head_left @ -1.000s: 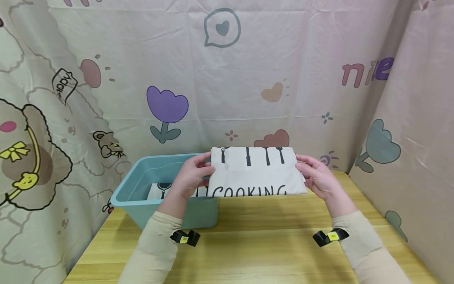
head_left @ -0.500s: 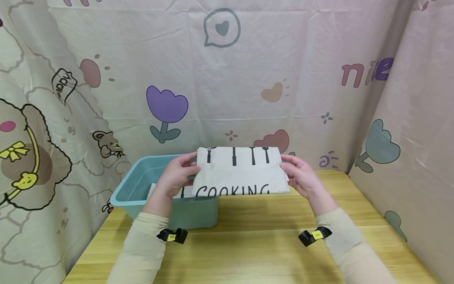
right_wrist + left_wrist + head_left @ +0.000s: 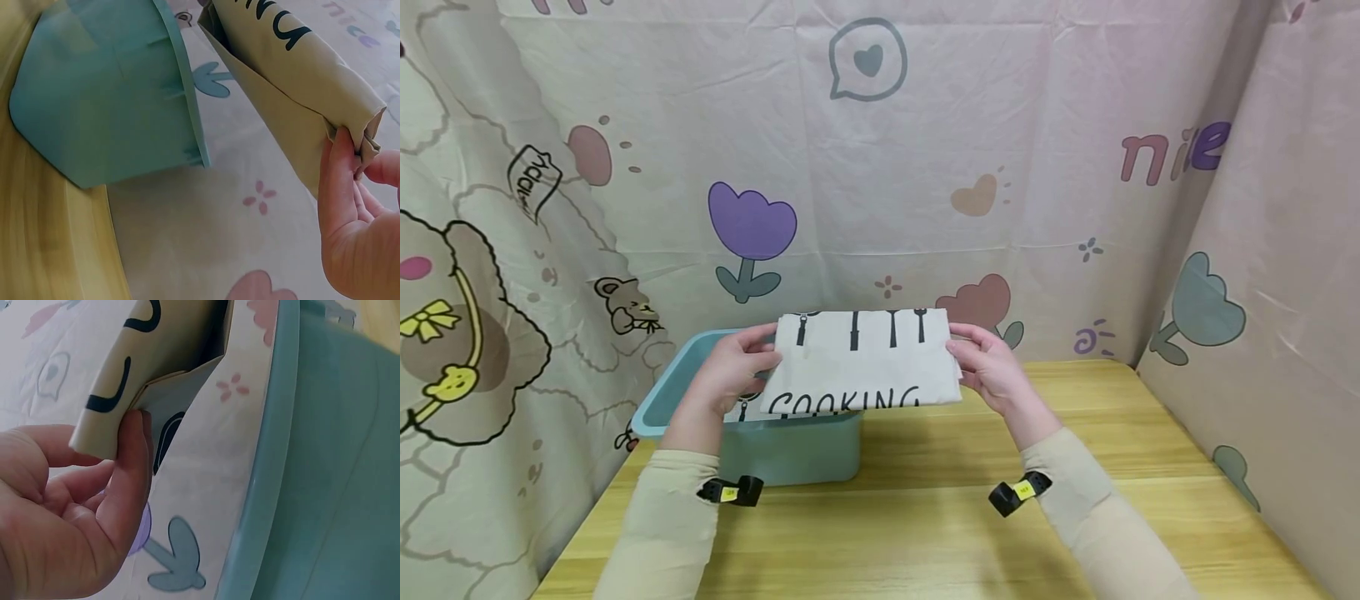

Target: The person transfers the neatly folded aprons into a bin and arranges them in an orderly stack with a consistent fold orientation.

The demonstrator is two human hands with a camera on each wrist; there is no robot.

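A folded white cloth [image 3: 865, 362] with black utensil prints and the word COOKING is held up level between my two hands. My left hand [image 3: 730, 371] pinches its left edge between thumb and fingers, and my right hand [image 3: 992, 367] pinches the right edge. Below and behind it stands a light blue plastic bin [image 3: 790, 454], with the cloth's left part above the rim. Inside the bin lies another white printed cloth [image 3: 747, 408], mostly hidden. In the left wrist view the thumb presses under the layered fold of the held cloth [image 3: 106, 412].
The bin stands on the left of a wooden table [image 3: 925, 533]. A printed curtain [image 3: 880, 167] hangs close behind the table, with more curtain on both sides. Each wrist wears a black strap camera.
Both hands have moved left together, carrying the folded cloth from the bin's right side to over its right half. The grip looks the same, and the bin has not moved.
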